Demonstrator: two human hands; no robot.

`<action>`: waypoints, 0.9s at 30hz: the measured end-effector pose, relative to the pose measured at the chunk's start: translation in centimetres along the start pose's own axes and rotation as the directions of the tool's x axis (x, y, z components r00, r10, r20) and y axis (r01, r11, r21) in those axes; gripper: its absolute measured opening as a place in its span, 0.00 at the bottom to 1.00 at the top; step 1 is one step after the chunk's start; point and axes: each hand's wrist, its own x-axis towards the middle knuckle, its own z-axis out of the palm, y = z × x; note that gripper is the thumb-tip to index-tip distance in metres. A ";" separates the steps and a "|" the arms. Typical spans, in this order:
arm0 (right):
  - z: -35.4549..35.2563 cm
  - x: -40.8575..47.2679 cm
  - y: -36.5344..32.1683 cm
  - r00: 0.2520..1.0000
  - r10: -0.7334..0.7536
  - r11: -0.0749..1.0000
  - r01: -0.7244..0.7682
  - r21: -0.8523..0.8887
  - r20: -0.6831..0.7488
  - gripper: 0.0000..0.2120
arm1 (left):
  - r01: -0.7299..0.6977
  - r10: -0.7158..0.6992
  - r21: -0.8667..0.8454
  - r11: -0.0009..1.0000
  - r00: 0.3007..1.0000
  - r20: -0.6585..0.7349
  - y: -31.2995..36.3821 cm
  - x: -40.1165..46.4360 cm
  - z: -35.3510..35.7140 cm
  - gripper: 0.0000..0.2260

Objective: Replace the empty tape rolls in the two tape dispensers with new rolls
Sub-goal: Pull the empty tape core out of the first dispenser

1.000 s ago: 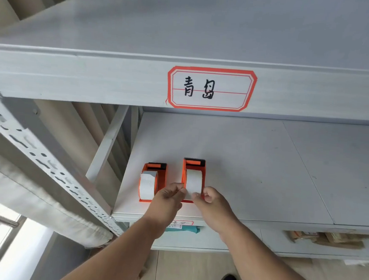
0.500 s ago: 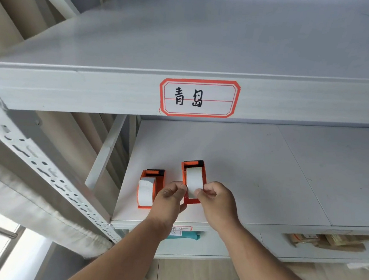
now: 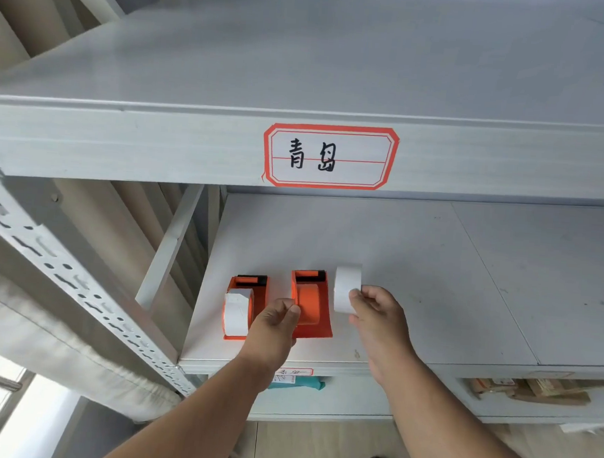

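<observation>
The left hand (image 3: 275, 317) steadies the right dispenser (image 3: 311, 307) on the shelf (image 3: 434, 275), its grip pinching the hub (now bare); the right hand (image 3: 376, 316) pinches the white roll (image 3: 346, 288) just beside it.

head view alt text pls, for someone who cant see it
The right hand pinches a white tape roll beside the right orange dispenser, whose hub is bare, while the left hand steadies it. The left dispenser holds a white roll on the grey shelf.
</observation>
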 end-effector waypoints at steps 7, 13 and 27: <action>-0.3 0.5 1.5 0.995 0.098 0.995 -0.098 -0.004 0.019 0.09 | 0.014 -0.015 0.159 0.987 1.000 0.006 -1.6 1.6 0.2 0.09; -0.6 0.8 1.9 0.991 0.130 0.991 -0.131 0.007 0.035 0.09 | 0.019 -0.017 0.168 0.986 1.000 -0.014 -2.8 2.9 0.4 0.08; -0.4 -0.2 1.6 0.975 0.196 0.975 -0.205 0.083 0.101 0.05 | 0.000 0.003 0.257 0.966 1.000 -0.012 -2.8 1.9 -0.1 0.14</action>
